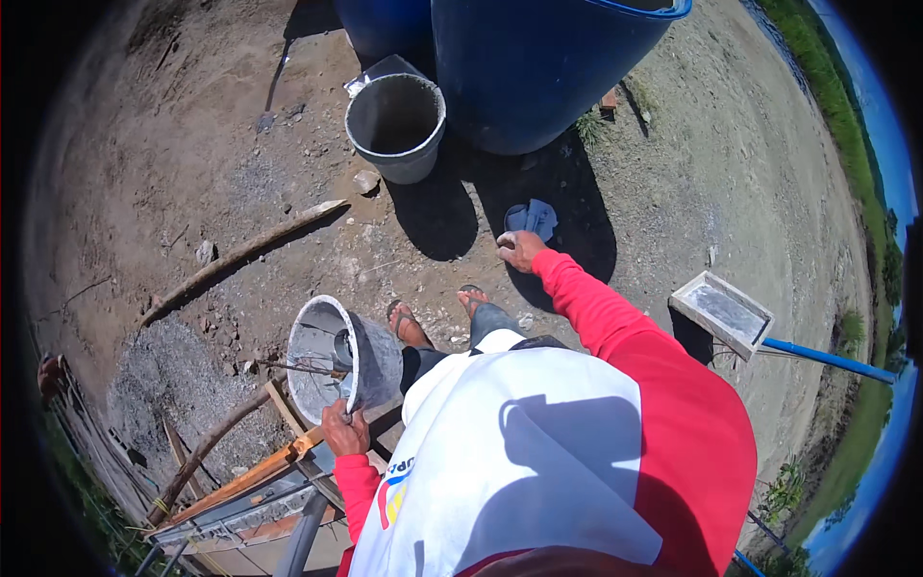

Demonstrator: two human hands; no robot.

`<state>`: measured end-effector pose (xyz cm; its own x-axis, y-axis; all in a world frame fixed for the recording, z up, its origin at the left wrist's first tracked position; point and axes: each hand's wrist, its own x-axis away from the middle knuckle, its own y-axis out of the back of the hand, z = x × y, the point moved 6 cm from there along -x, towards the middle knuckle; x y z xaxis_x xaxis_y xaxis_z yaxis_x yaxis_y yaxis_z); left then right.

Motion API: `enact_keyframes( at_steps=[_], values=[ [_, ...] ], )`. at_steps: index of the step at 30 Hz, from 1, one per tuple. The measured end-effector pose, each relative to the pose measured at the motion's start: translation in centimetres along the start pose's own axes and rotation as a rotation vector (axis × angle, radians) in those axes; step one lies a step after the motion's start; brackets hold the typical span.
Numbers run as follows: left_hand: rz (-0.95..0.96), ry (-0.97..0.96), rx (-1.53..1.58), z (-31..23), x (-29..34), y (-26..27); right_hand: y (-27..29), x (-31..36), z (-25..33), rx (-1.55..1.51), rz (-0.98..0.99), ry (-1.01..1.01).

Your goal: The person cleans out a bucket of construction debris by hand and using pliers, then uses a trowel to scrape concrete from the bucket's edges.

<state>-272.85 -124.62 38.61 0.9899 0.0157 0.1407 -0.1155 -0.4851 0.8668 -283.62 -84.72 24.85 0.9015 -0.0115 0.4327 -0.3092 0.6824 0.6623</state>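
My left hand [346,429] is closed round the rim of a cement-stained bucket [378,370], which tilts beside my left leg. A dark, rounded item [341,348] and thin sticks show in its mouth; I cannot make out their kind. Out in front, my right hand [520,250] is closed, its fingers curled at the lower edge of a crumpled blue-grey cloth [535,220]. The cloth catches sunlight above the shaded ground. Farther off, a second grey bucket [420,165] stands upright, its inside dark.
A large blue drum [538,87] stands ahead, with another blue drum [385,24] behind it. One wooden pole [240,255] lies on the left. Timber formwork [236,495] sits at lower left. At right is a shallow tray [723,313] by a blue pipe [827,358].
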Motion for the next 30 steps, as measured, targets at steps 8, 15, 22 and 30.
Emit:
enact_keyframes(
  at_steps=[8,15,22,30],
  values=[
    [0.322,-0.279,-0.173,1.5,-9.0,3.6,-8.3,20.8,-12.4,0.114,-0.063,-1.119],
    [0.367,-0.333,-0.244,0.8,-13.1,4.6,-17.2,29.7,-12.0,0.395,0.572,-0.672],
    [0.25,-0.188,-0.261,1.3,-15.3,5.6,-14.2,22.9,-10.2,-0.372,0.066,-0.978],
    [0.063,0.001,-0.261,4.0,-17.1,9.6,-2.5,10.4,-9.5,-0.407,-0.245,-0.797]
  ],
)
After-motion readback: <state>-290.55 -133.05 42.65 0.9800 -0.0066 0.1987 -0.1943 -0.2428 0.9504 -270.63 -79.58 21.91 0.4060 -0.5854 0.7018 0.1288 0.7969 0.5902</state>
